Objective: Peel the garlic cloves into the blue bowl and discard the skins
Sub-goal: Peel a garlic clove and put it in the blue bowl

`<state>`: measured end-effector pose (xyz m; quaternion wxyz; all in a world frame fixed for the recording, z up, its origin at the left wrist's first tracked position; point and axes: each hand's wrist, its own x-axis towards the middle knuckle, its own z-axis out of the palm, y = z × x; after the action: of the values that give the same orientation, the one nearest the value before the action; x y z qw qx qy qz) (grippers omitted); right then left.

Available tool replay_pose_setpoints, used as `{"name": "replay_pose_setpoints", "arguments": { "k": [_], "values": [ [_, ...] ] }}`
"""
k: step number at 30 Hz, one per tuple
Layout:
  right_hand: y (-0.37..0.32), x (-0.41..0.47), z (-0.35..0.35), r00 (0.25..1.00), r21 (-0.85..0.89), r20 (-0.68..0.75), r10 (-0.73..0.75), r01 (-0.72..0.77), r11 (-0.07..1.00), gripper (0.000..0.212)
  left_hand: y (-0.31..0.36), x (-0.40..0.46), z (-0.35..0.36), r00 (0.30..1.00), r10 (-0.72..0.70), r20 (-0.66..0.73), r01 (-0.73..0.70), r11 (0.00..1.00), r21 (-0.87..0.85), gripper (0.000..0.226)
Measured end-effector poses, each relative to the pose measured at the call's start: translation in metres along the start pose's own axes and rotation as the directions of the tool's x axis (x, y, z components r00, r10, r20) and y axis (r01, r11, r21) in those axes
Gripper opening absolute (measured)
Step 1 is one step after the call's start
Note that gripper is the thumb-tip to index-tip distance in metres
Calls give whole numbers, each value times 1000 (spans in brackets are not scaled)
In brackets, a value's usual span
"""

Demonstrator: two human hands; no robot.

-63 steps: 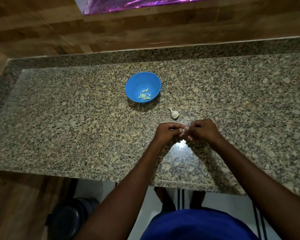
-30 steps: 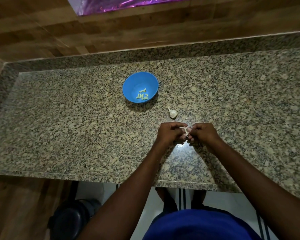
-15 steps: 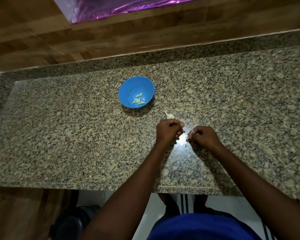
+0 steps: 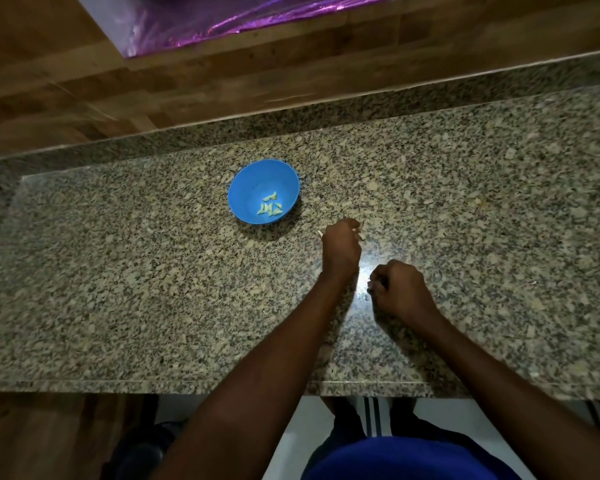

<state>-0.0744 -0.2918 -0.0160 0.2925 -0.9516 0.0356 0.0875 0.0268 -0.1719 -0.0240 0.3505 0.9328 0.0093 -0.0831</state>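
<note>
Left hand (image 4: 340,249) fingers (image 4: 349,224) curled over a garlic clove (image 4: 321,233), pale tip poking out leftward, rest hidden, grip unclear | right hand (image 4: 397,289) fingers curled tight, contents not discernible | blue bowl (image 4: 253,181) far-left of hands on granite desk (image 4: 118,271), holding peeled cloves (image 4: 270,208) | hands apart.

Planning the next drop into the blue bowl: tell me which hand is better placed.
Left, probably. The left hand is forward, just right of the blue bowl, with something pale between its fingers. The right hand sits curled, nearer the counter's front edge.
</note>
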Motion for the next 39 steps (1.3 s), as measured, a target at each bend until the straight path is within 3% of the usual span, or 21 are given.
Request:
{"name": "replay_pose_setpoints", "arguments": {
  "k": [4, 7, 12, 16, 19, 21, 23, 25, 27, 31, 33, 36, 39],
  "values": [
    [-5, -5, 6, 998, -79, 50, -48, 52, 995, 23, -9, -24, -8, 981, 186, 53, -193, 961, 196, 17],
    [-8, -11, 16, 993, -154, 32, -109, 113, 982, 16, -15, -38, -5, 963, 248, 103, -266, 932, 244, 9],
    [-5, -18, 26, 990, -187, -47, -133, 122, 975, 30, -33, -64, 0, 875, 472, 107, -471, 783, 406, 19],
    [0, -20, 25, 991, -89, -112, -73, 63, 994, 23, -47, -84, -7, 871, 485, 80, -472, 780, 410, 22],
    [2, -20, 19, 983, 222, -126, 133, -102, 970, 20, -50, -87, -10, 905, 424, 27, -392, 810, 437, 23],
    [3, -18, 12, 950, 469, -79, 301, -231, 852, 26, -49, -88, -13, 952, 306, -13, -289, 911, 294, 16],
    [0, -18, 4, 894, 718, 64, 443, -349, 602, 36, -41, -93, -22, 998, 67, 0, -67, 996, -65, 16],
    [-4, -19, -4, 857, 828, 166, 487, -390, 404, 38, -34, -100, -34, 984, -160, 78, 178, 893, -415, 18],
    [-12, -20, -13, 855, 857, 211, 474, -395, 331, 37, -37, -104, -43, 945, -271, 186, 327, 719, -614, 17],
    [-33, -21, -15, 861, 854, 299, 411, -434, 288, 22, -53, -119, -62, 906, -330, 265, 409, 523, -748, 8],
    [-49, -19, -6, 870, 825, 352, 345, -462, 326, 8, -60, -136, -75, 894, -377, 244, 407, 451, -794, 9],
    [-90, -20, 12, 879, 780, 414, 236, -476, 406, 18, -76, -171, -100, 868, -460, 188, 360, 321, -876, 10],
    [-145, -36, 37, 849, 749, 520, 88, -504, 430, 12, -107, -211, -128, 825, -554, 113, 251, 178, -952, 13]
  ]
}}
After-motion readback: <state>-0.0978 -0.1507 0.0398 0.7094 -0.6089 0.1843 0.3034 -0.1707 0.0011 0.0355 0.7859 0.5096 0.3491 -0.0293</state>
